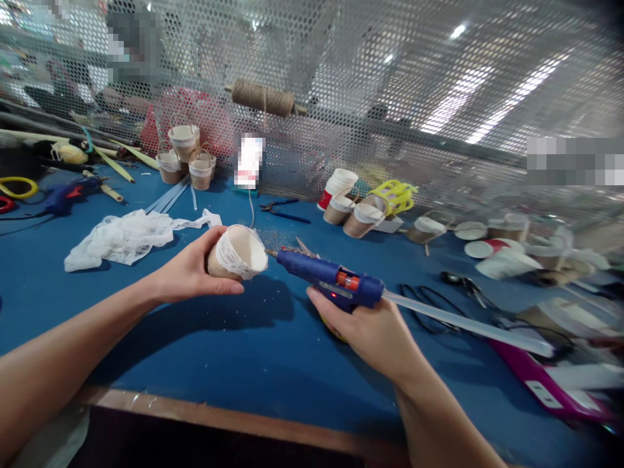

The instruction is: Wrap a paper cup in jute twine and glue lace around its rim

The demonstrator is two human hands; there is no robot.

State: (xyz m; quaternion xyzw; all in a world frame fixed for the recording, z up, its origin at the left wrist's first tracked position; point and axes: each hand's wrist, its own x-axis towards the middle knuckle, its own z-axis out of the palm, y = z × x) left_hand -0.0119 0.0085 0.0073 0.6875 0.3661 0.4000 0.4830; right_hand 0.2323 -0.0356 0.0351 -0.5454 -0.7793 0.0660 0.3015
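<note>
My left hand [190,270] is wrapped round a small paper cup [238,252], tilted on its side with its mouth toward me; twine covers its body and white lace rings its rim. My right hand [373,331] grips a blue hot glue gun [331,279] with an orange band and a long clear glue stick [468,322] sticking out behind. The gun's nozzle points left and sits right at the cup's rim. Both hands hover over the blue tabletop [219,351].
A heap of white lace [124,237] lies left. Finished twine cups with handles [185,156] stand at the back, more cups [351,211] and a yellow piece to the right. Pliers [283,209], scissors [463,284], a second glue gun [68,195], a twine spool [263,97] on the mesh wall.
</note>
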